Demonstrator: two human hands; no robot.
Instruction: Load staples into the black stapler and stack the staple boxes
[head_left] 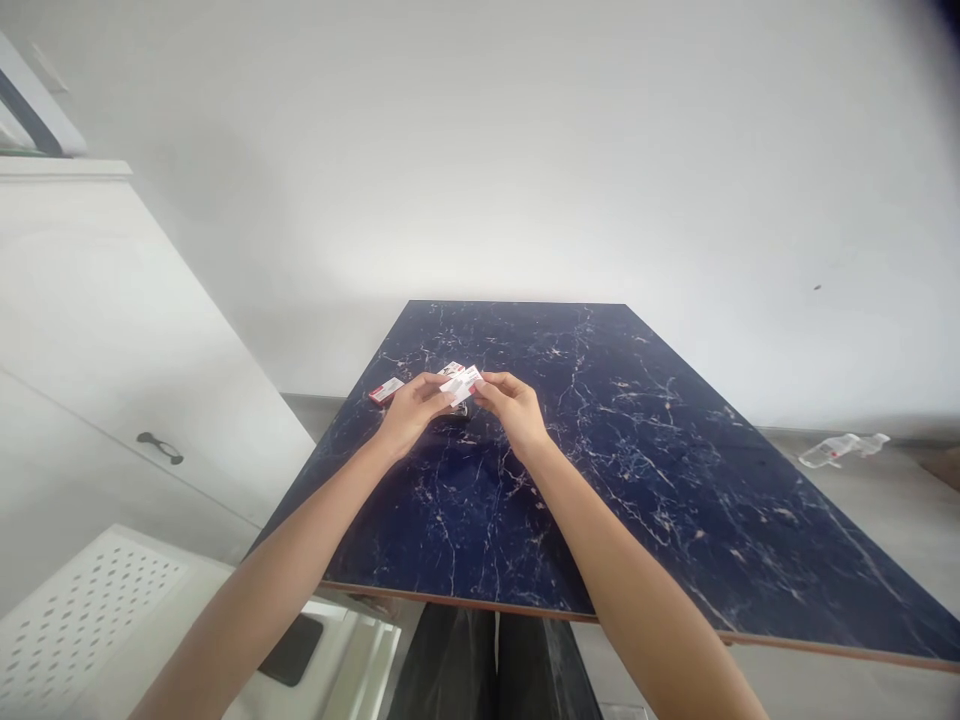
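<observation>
On the left of the blue marble-patterned table [652, 470] lies a small red-and-white printed packet [386, 390], near the left hand [409, 416]; that hand pinches the left end of a white-and-red printed card [460, 386], held up over the table; a dark object [454, 413] sits partly hidden beneath; the right hand [514, 408] has thumb and fingers closed on the card's right end; the card looks light, thin and fairly stiff, probably smooth and easily creased; opposite edges seem the best hold, with a gentle fingertip pinch.
</observation>
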